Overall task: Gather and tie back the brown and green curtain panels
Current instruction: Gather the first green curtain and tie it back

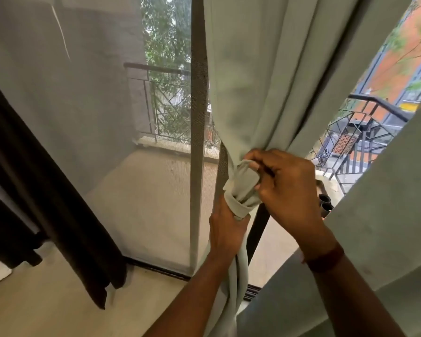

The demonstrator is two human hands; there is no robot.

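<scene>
The pale green curtain panel (265, 76) hangs in the middle, its folds gathered into a thick knot (241, 188). My left hand (225, 229) grips the bunched tail of the green cloth just under the knot. My right hand (284, 186) holds the knot from the right, its fingers curled into the cloth at the top. The brown curtain panel (58, 215) hangs at the left, drawn aside, its hem near the floor. A second stretch of green curtain (387, 215) fills the lower right.
A grey mesh screen door (107, 105) with a vertical frame bar (197, 142) stands behind the curtains. Beyond it lie a balcony with a metal railing (165, 103), trees and a brick building. The pale floor (58, 300) runs along the bottom left.
</scene>
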